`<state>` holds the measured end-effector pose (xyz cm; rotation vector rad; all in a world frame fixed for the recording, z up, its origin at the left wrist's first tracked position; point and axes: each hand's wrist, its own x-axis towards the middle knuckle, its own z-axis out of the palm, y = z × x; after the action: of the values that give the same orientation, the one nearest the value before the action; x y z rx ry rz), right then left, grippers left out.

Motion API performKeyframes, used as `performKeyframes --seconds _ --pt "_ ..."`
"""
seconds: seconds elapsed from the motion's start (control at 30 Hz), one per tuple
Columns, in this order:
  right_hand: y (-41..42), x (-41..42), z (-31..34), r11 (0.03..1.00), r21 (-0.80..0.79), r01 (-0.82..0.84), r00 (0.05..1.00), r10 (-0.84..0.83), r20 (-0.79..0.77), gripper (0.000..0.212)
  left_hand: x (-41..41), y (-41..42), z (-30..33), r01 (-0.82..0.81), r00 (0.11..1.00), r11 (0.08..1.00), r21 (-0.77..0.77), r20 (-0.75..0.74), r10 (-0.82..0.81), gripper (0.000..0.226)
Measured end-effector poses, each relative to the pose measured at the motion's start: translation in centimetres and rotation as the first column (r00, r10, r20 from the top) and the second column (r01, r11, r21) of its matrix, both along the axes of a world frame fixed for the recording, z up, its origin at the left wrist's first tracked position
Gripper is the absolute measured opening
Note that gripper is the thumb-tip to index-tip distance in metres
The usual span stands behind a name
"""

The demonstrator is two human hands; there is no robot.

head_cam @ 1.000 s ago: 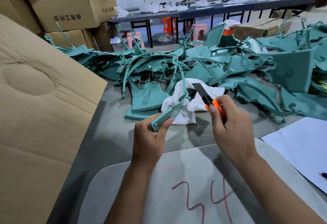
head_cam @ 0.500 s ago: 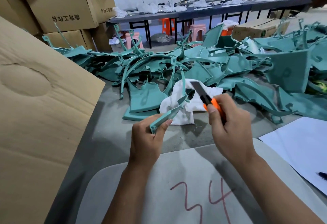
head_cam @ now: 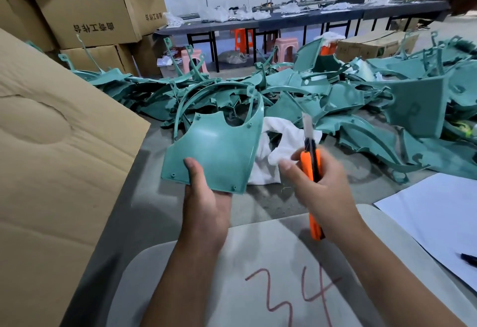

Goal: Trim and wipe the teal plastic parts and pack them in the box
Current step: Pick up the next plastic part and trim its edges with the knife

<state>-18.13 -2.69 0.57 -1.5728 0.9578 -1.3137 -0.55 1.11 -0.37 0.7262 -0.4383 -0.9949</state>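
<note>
Left hand: your left hand (head_cam: 206, 202) grips the near edge of a teal panel (head_cam: 214, 151), thumb pressed on its face, the other fingers hidden beneath it.
Teal panel: you hold it raised above the counter (head_cam: 258, 202), its broad face turned toward you, its curved arm arching up and back.
Right hand: your right hand (head_cam: 322, 184) is wrapped round an orange utility knife (head_cam: 311, 171), blade extended and pointing up and away.
Hands: they sit apart, the knife clear of the panel.
White cloth: the white cloth (head_cam: 281, 151) lies crumpled on the counter just behind both hands.
Pile: a heap of teal parts (head_cam: 361, 99) spreads across the far counter.
Cardboard flap: a cardboard flap (head_cam: 51, 159) rises at your left.
Paper: a white sheet (head_cam: 438, 218) lies at your right.
Near surface: a grey board (head_cam: 258, 262) marked "34" in red sits under your forearms.
</note>
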Motion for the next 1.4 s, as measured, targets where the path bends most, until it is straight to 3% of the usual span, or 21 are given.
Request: performKeyframes --seconds 0.07,0.13,0.23,0.33,0.4,0.5,0.57,0.63,0.7,0.8,0.87,0.97,1.07,1.2,1.3,1.4 --pt "0.2 0.4 0.0 0.975 0.141 -0.174 0.981 0.16 0.106 0.041 -1.0 0.1 0.3 0.141 0.99 0.989 -0.039 -0.024 -0.142 0.069" --pt "0.4 0.7 0.1 0.956 0.165 -0.243 0.961 0.214 0.178 0.032 -2.3 0.5 0.2 0.27 0.963 0.962 -0.046 0.029 -0.269 0.073" --pt "0.0 0.3 0.4 0.976 0.172 -0.135 0.943 0.074 0.325 0.013 -3.0 1.1 0.1 0.364 0.93 0.931 -0.03 0.057 -0.362 0.067" --pt "-1.0 -0.9 0.4 0.985 0.167 -0.039 0.962 -0.009 0.274 0.02 -2.2 1.1 0.1 0.375 0.927 0.926 -0.05 0.054 -0.372 0.06" --pt "-1.0 -1.2 0.5 0.977 0.195 -0.084 0.966 0.032 0.255 0.036 -1.6 1.0 -0.1 0.417 0.909 0.905 -0.084 0.06 -0.413 0.058" --pt "-0.8 -0.8 0.3 0.956 0.247 -0.159 0.95 0.08 0.303 0.023 -1.2 1.1 -0.4 0.474 0.879 0.877 -0.074 0.095 -0.467 0.053" --pt "-0.9 -0.5 0.1 0.961 0.244 -0.132 0.941 0.043 0.337 0.028 -1.1 1.1 -0.7 0.505 0.859 0.861 -0.06 0.135 -0.494 0.052" --pt "-1.0 -0.7 0.2 0.962 0.238 -0.132 0.913 0.024 0.407 0.023 -1.1 1.3 -0.3 0.547 0.829 0.837 -0.021 0.153 -0.538 0.065" --pt "-1.2 -1.3 0.6 0.95 0.254 -0.179 0.868 0.032 0.495 0.02 -0.8 1.7 0.6 0.588 0.804 0.809 -0.011 0.116 -0.583 0.093" --pt "-1.5 -2.3 0.7 0.938 0.28 -0.206 0.912 0.081 0.401 0.02 0.5 1.8 0.9 0.61 0.792 0.792 0.031 -0.01 -0.61 0.111" --pt "-1.4 -2.3 0.5 0.938 0.27 -0.216 0.949 0.136 0.285 0.02 1.1 2.1 0.6 0.622 0.781 0.78 0.068 0.018 -0.624 0.1" --pt "-0.9 -1.9 0.2 0.955 0.169 -0.244 0.949 0.2 0.242 0.024 1.1 2.2 0.0 0.536 0.774 0.811 0.235 0.249 -0.583 0.064" --pt "-1.1 -1.7 0.3 0.991 0.081 -0.106 0.965 0.083 0.25 0.024 1.1 2.0 -0.3 0.444 0.754 0.863 0.242 0.419 -0.506 0.029" --pt "-1.7 -1.7 0.3 0.988 0.154 -0.027 0.946 -0.024 0.322 0.047 0.2 1.7 0.6 0.287 0.803 0.957 0.033 0.537 -0.259 0.021" --pt "-1.6 -1.3 0.0 0.952 0.263 -0.157 0.953 0.076 0.293 0.04 -1.6 1.2 0.9 0.205 0.87 0.97 -0.127 0.479 -0.121 0.025" --pt "-1.2 -0.8 -0.6 0.917 0.304 -0.257 0.954 0.19 0.234 0.031 -3.0 1.1 1.0 0.156 0.892 0.975 -0.157 0.447 -0.071 0.026"
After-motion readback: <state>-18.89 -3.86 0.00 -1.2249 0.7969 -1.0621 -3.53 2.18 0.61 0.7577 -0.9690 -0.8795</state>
